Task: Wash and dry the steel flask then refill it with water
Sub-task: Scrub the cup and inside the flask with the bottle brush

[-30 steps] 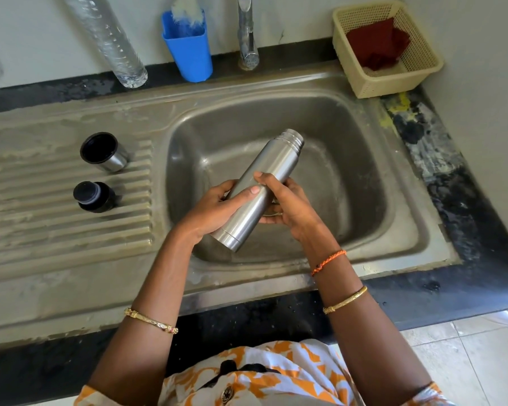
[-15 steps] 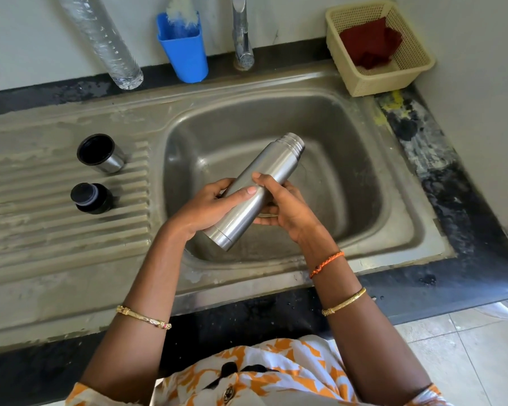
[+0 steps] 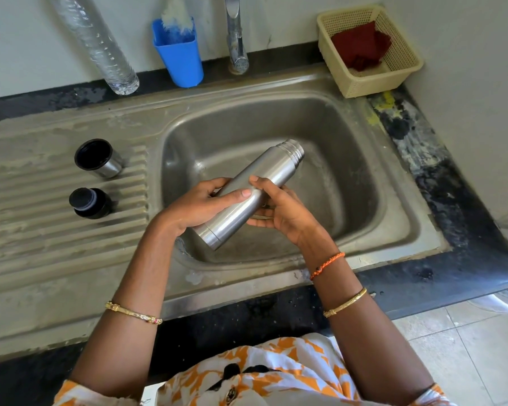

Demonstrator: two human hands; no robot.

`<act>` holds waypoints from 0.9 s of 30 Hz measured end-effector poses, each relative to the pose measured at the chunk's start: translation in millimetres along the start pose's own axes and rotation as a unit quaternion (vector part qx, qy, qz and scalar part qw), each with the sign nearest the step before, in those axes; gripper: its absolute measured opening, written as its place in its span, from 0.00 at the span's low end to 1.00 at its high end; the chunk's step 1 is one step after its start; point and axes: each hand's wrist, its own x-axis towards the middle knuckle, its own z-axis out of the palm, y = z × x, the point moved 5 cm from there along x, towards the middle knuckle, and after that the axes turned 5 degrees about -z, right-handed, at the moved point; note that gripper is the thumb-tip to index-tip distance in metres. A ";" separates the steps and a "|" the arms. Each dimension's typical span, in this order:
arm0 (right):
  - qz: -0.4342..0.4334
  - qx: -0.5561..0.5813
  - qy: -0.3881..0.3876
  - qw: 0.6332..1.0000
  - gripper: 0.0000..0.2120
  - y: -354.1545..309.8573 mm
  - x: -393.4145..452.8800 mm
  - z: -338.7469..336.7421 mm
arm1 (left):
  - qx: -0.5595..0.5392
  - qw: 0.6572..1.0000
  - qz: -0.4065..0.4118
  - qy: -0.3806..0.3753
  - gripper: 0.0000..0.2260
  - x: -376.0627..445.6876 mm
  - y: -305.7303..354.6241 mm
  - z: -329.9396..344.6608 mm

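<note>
Both the left hand point(image 3: 198, 208) and right hand point(image 3: 282, 210) wrap the tilted cylindrical brushed-steel flask point(image 3: 248, 194) over the steel sink basin point(image 3: 349, 159), so rubbing along its whole body while turning it likely cleans best

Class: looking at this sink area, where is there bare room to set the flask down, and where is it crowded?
Free: the ribbed drainboard nearer the person than the black stopper and steel cup lid; the sink basin floor right of the flask. Crowded: the back ledge, with plastic bottle, blue cup, tap and basket.
</note>
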 end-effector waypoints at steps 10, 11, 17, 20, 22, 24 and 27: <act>0.028 0.038 0.009 0.999 0.26 2.9 0.9 -4.6 | 0.028 0.999 -0.005 -0.016 0.15 -3.8 -1.9 -10.1; 0.031 0.042 0.010 0.999 0.26 3.8 1.0 -4.6 | 0.029 0.999 -0.009 -0.015 0.17 -4.1 -2.9 -10.9; 0.037 0.063 0.007 0.997 0.20 7.4 3.6 -4.4 | 0.034 0.999 -0.027 -0.022 0.22 -6.2 -8.9 -14.3; 0.033 0.051 0.019 0.998 0.18 9.4 5.3 -1.9 | 0.038 0.998 -0.036 -0.029 0.21 -7.8 -9.1 -16.1; 0.034 0.058 0.029 0.997 0.17 9.8 6.3 -0.2 | 0.040 0.998 -0.041 -0.032 0.18 -8.9 -8.0 -19.4; 0.039 0.081 0.037 0.995 0.17 10.3 7.6 0.4 | 0.031 0.998 -0.046 -0.030 0.20 -11.1 -6.9 -25.9; 0.045 0.113 0.037 0.992 0.15 11.3 8.9 3.5 | 0.005 0.999 -0.037 -0.019 0.37 -13.3 -7.1 -38.2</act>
